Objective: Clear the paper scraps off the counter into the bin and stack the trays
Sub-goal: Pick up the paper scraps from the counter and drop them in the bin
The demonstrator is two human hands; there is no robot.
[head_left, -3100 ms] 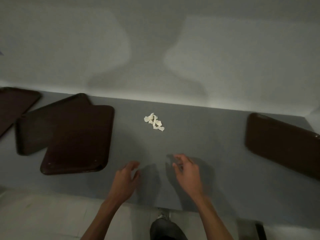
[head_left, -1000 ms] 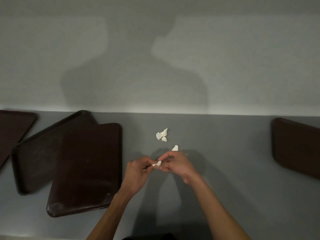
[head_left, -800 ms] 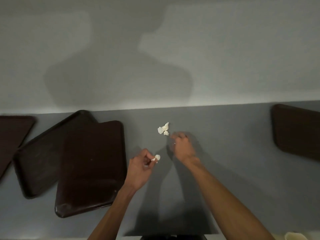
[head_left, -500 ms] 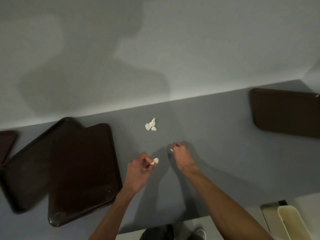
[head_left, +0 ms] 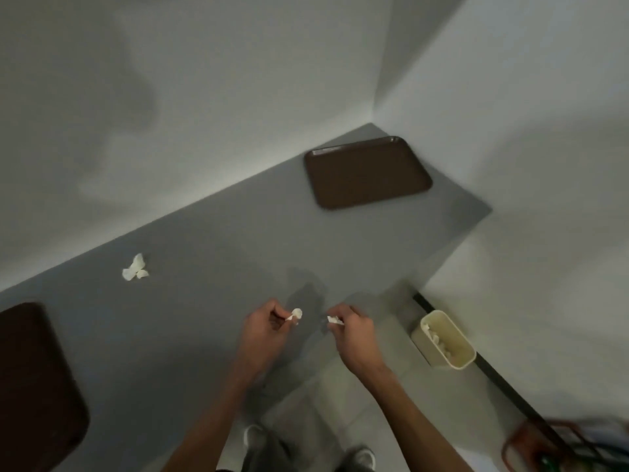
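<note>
Scrap disposal: left hand (head_left: pixel 263 330) and right hand (head_left: pixel 354 335) each pinch a paper scrap (head_left: pixel 296 314); both are best carried fully over the bin (head_left: pixel 427 347) before release.

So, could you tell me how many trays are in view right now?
2. The right tray lies whole near the far corner of the counter; the left tray is cut off by the picture's left edge. More may lie beyond that edge.

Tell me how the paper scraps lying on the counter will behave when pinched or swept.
Probably very light: the left hand and right hand each hold a scrap by fingertip pinch alone. The crumpled scraps on the counter look soft, likely crushing when gripped. Swept, they may scatter, being separate loose pieces.
</note>
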